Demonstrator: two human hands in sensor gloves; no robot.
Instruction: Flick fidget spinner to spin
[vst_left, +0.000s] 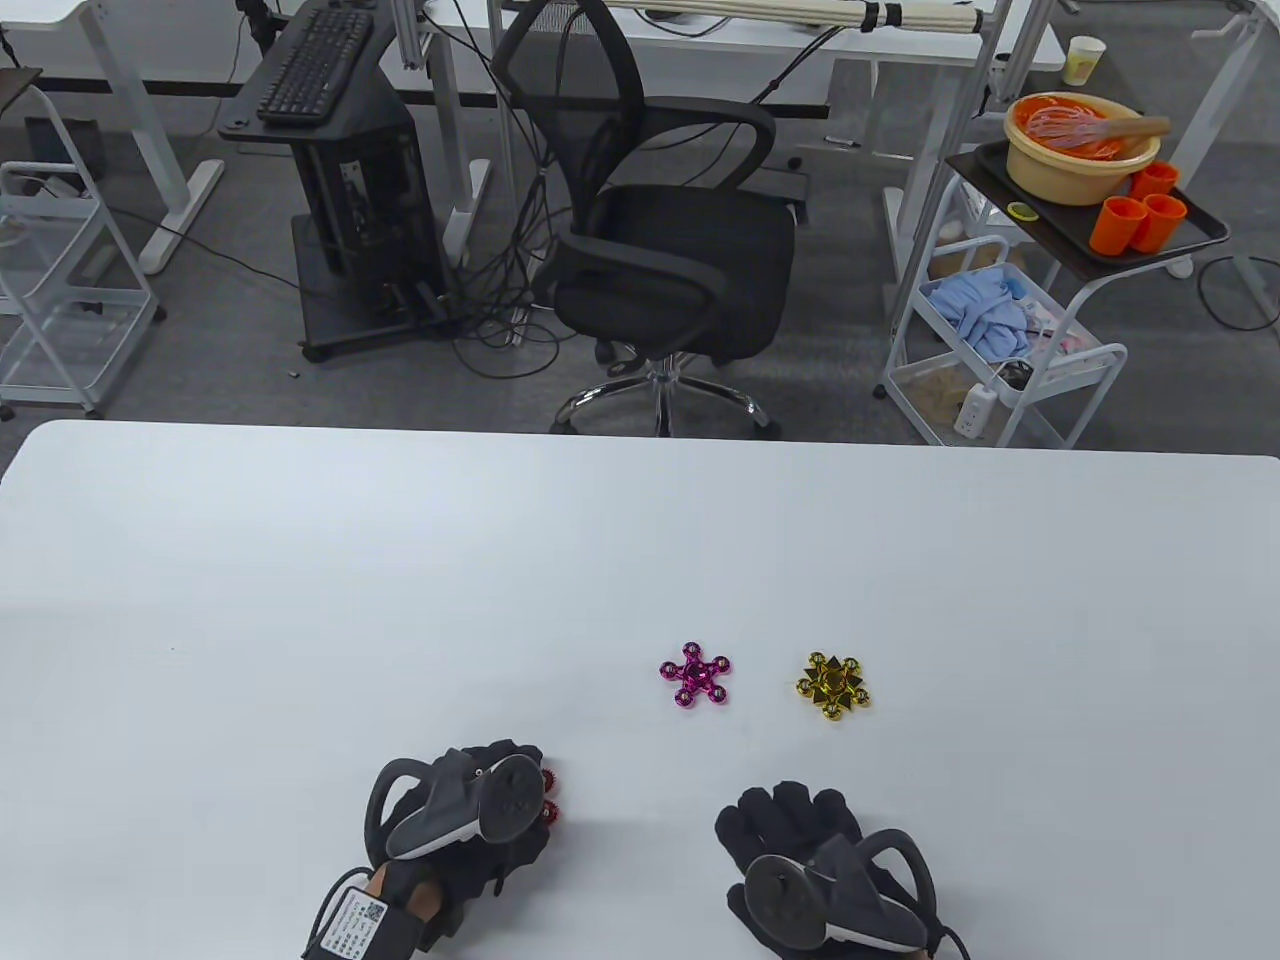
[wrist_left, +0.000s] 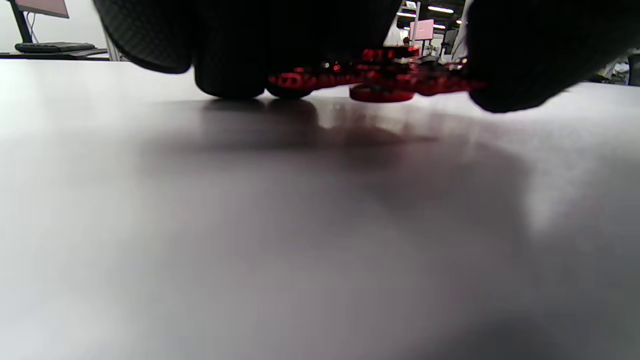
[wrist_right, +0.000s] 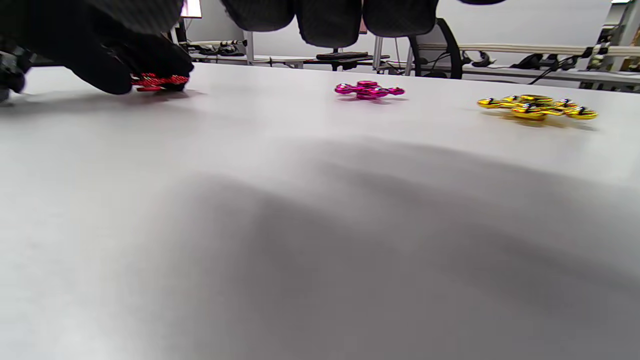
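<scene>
A red fidget spinner (vst_left: 547, 795) sits on the white table (vst_left: 300, 600) under my left hand (vst_left: 505, 790), with only its right edge showing from above. In the left wrist view the red spinner (wrist_left: 380, 80) rests on its hub, my fingers (wrist_left: 230, 70) touching its left side and my thumb (wrist_left: 520, 75) its right. My right hand (vst_left: 790, 825) lies flat and empty to the right, fingers stretched forward. A magenta spinner (vst_left: 695, 674) and a gold spinner (vst_left: 832, 686) lie beyond the hands; they also show in the right wrist view, magenta (wrist_right: 368, 90) and gold (wrist_right: 537, 106).
Beyond the table's far edge stand a black office chair (vst_left: 660, 230), a computer cart with a keyboard (vst_left: 320, 70), and a white trolley (vst_left: 1000, 340) carrying a bowl (vst_left: 1080, 150) and orange cups (vst_left: 1140, 215).
</scene>
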